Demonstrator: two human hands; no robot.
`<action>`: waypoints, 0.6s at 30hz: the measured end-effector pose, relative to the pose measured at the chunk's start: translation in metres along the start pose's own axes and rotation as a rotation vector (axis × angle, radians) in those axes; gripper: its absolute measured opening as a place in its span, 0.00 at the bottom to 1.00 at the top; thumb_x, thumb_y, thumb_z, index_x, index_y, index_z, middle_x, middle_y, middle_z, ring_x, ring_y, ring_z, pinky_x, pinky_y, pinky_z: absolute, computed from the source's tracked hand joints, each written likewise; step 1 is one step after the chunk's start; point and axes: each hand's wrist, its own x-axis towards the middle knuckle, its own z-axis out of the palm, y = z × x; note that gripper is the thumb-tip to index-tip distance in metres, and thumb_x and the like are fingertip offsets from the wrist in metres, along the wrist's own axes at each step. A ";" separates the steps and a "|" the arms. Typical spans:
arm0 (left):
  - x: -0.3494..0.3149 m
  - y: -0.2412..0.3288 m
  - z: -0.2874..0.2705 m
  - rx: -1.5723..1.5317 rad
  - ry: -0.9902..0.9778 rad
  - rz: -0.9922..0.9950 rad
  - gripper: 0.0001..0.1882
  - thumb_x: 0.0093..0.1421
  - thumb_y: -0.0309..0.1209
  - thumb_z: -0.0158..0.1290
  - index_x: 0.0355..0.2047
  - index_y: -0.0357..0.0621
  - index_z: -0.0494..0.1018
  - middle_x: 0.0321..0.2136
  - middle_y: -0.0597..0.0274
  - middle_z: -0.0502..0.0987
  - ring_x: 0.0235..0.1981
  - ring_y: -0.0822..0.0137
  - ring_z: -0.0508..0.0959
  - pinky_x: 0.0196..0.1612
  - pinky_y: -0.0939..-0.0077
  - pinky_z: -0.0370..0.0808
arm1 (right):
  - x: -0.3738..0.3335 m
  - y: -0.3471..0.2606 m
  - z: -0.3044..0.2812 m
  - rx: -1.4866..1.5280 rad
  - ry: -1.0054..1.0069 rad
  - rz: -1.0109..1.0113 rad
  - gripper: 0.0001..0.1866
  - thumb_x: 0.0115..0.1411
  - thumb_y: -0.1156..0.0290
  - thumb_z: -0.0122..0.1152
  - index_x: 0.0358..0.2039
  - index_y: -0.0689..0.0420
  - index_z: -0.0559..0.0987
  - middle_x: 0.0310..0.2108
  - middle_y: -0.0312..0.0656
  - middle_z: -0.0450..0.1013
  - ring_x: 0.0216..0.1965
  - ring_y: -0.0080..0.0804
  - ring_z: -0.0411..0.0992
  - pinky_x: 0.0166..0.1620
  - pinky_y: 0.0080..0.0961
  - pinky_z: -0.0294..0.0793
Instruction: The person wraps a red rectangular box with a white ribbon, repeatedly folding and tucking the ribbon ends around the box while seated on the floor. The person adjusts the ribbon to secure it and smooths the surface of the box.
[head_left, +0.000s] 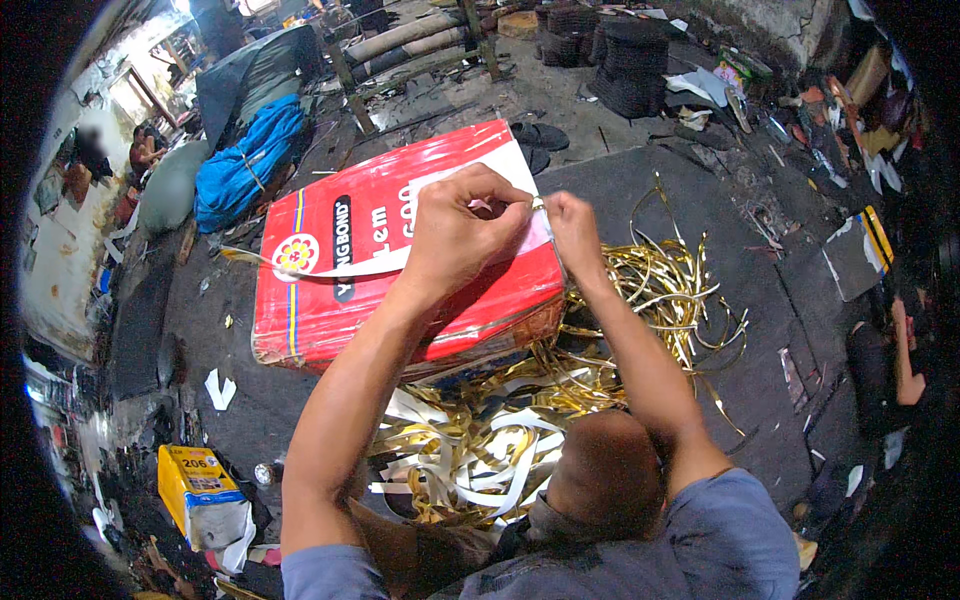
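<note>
A long gold-and-white strip (372,266) lies across the top of a red box (400,325) wrapped in clear tape. Over the box's right part my left hand (465,225) pinches this strip between thumb and fingertips. Just to its right, at the box's far right edge, my right hand (574,238) is closed with a small bit of gold strip at its fingertips. The two hands almost meet there. Thin gold strips (665,290) hang in a tangle beside my right forearm. Wider white and gold strips (480,455) are heaped on the near side of the box.
A yellow-and-blue carton (203,495) stands at the lower left. Blue sheeting (248,165) is bundled at the far left. Dark sandals (540,140) lie beyond the box, with black stacks (630,65) farther back. Scraps litter the floor; another person (145,150) sits far left.
</note>
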 end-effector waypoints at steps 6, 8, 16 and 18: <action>0.007 0.000 0.001 -0.058 -0.016 -0.015 0.03 0.57 0.25 0.65 0.30 0.39 0.86 0.28 0.63 0.84 0.29 0.75 0.81 0.33 0.78 0.77 | -0.084 0.180 0.038 -0.127 -0.058 0.271 0.14 0.61 0.65 0.61 0.30 0.65 0.82 0.32 0.62 0.79 0.36 0.61 0.79 0.41 0.49 0.75; 0.009 0.004 0.010 -0.079 -0.032 -0.060 0.02 0.57 0.24 0.65 0.30 0.39 0.86 0.28 0.64 0.85 0.29 0.76 0.81 0.33 0.78 0.77 | -0.098 0.212 0.041 -0.034 -0.002 0.298 0.13 0.60 0.65 0.62 0.30 0.65 0.82 0.31 0.62 0.78 0.36 0.61 0.79 0.40 0.49 0.75; 0.006 0.007 0.004 0.063 -0.037 0.070 0.04 0.58 0.15 0.62 0.28 0.33 0.80 0.28 0.64 0.80 0.28 0.78 0.78 0.29 0.81 0.77 | -0.115 0.230 0.046 -0.098 -0.115 0.425 0.14 0.59 0.67 0.61 0.29 0.67 0.81 0.27 0.63 0.77 0.32 0.62 0.79 0.37 0.51 0.75; 0.006 0.004 0.001 0.021 -0.038 -0.024 0.00 0.57 0.20 0.64 0.30 0.37 0.84 0.30 0.63 0.83 0.30 0.76 0.81 0.34 0.79 0.78 | -0.120 0.241 0.058 -0.146 -0.011 0.428 0.14 0.57 0.67 0.60 0.24 0.66 0.80 0.24 0.61 0.75 0.27 0.58 0.76 0.34 0.50 0.74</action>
